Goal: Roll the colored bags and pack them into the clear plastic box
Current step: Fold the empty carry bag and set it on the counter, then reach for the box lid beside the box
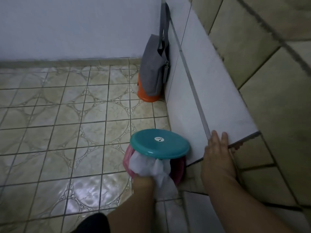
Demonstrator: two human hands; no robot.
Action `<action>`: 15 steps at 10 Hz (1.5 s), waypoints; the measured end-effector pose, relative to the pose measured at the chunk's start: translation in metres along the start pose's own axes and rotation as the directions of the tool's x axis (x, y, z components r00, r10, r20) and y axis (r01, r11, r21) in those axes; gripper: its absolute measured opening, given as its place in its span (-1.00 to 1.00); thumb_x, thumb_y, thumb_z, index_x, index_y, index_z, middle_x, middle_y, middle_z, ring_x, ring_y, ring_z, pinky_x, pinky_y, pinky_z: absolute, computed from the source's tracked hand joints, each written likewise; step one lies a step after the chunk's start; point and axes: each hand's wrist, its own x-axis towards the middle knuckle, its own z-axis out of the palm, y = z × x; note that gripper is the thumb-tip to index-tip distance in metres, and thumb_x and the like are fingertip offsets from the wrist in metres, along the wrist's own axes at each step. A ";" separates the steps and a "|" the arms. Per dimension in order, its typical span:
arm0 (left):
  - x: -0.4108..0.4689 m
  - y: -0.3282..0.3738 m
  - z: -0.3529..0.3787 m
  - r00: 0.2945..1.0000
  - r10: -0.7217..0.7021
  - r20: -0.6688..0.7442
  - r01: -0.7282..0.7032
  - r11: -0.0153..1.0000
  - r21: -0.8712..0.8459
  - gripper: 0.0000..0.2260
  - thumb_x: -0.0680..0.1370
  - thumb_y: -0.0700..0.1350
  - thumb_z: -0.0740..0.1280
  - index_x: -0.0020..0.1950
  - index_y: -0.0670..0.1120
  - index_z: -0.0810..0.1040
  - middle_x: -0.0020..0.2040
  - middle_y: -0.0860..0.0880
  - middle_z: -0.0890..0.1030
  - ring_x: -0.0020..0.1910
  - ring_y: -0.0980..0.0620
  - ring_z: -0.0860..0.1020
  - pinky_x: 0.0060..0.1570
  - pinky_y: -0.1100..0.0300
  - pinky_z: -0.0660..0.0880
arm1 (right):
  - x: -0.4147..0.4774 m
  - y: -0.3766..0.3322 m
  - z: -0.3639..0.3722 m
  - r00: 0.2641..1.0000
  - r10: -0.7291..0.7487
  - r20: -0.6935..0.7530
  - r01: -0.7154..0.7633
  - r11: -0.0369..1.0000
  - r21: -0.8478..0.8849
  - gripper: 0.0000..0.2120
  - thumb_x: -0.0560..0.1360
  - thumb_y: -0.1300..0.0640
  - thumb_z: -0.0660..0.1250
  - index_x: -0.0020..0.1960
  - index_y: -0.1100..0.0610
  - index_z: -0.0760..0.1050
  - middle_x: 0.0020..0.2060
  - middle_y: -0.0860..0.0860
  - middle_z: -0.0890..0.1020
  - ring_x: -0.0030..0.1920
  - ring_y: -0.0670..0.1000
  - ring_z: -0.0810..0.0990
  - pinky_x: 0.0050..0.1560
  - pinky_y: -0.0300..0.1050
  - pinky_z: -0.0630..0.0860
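**Inspector:** Left hand (143,180) is bunched round the crumpled white plastic bag (143,163), which trails from under the round teal plastic lid (159,142) of the pink-lined tub (127,158). Risk?

**Assessor:** In my judgement, a sharp pull may tip the tub or drag the lid off, and the thin film could tear at the rim.

**Inspector:** Clearances?

**Assessor:** Right hand (217,157) lies flat on the corner of the white tiled ledge (218,98), fingers straight and together. That hard edge is just beside the tub. The patterned floor tiles (67,115) lie open to the left. Clear plastic box is not in view.
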 end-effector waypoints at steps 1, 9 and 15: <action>0.021 0.028 0.031 0.999 -0.037 0.027 0.037 0.999 -0.004 -0.47 0.50 -0.04 0.37 0.41 -0.15 0.31 0.32 -0.19 0.47 0.24 -0.22 0.48 0.00 0.14 0.51 | 0.020 -0.015 0.002 1.000 0.025 -0.018 -0.024 0.999 0.038 -0.29 0.56 -0.22 -0.11 0.53 0.20 -0.12 0.50 0.33 -0.09 0.42 0.46 -0.29 0.04 0.62 -0.45; -0.279 0.308 -0.014 0.389 0.894 0.221 -0.905 0.326 0.272 -0.76 0.49 -0.11 0.27 0.12 -0.14 0.50 0.16 -0.22 0.54 -0.10 -0.15 0.54 -0.08 -0.02 0.53 | -0.135 0.287 -0.053 0.680 0.718 -0.146 0.115 0.092 0.989 -0.75 0.47 0.03 0.20 0.12 0.06 0.47 0.00 0.06 0.57 -0.04 0.14 0.56 -0.17 -0.10 0.42; -0.501 0.144 0.180 0.100 0.000 0.995 -0.573 -0.818 0.057 -0.25 0.28 0.24 0.47 0.35 0.05 0.25 0.36 -0.09 0.22 0.32 -0.19 0.23 0.16 -0.17 0.38 | -0.278 0.216 0.208 0.523 0.506 0.686 -0.641 -0.297 0.708 -0.30 0.36 -0.50 -0.10 0.42 -0.22 0.11 0.47 -0.09 0.15 0.44 0.04 0.13 0.33 0.18 0.15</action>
